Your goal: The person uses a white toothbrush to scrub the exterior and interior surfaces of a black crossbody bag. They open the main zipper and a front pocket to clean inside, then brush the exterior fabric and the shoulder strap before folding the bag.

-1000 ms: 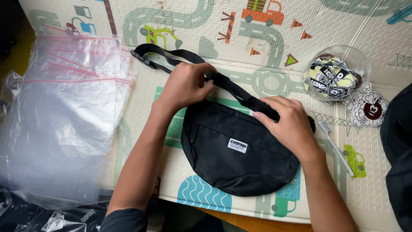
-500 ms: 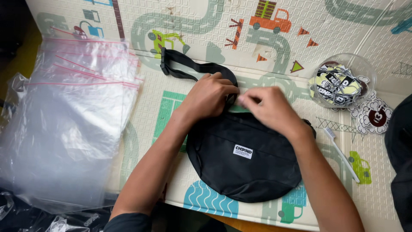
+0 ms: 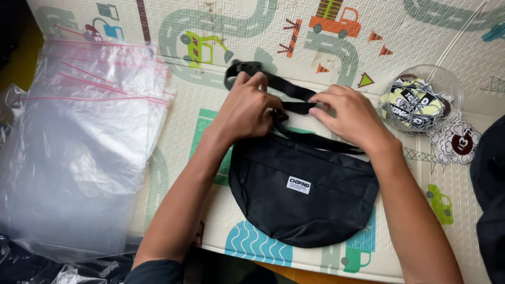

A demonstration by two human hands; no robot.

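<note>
Two hands, left hand (image 3: 244, 110) and right hand (image 3: 350, 117), pinching black strap (image 3: 294, 93), white-labelled bag (image 3: 302, 192)

Home packing spot, small-scale order prep. Work surface is child's foam play mat (image 3: 263, 31) printed with roads, trucks, diggers. Stack of clear zip bags with pink seal strips (image 3: 84, 131) lies at left. Round clear tub of stickers (image 3: 421, 100) at right, loose sticker (image 3: 458, 143) beside it. Black waist bag (image 3: 302, 194) on mat. More plastic wrapping (image 3: 31, 263) heaped at lower left.
</note>
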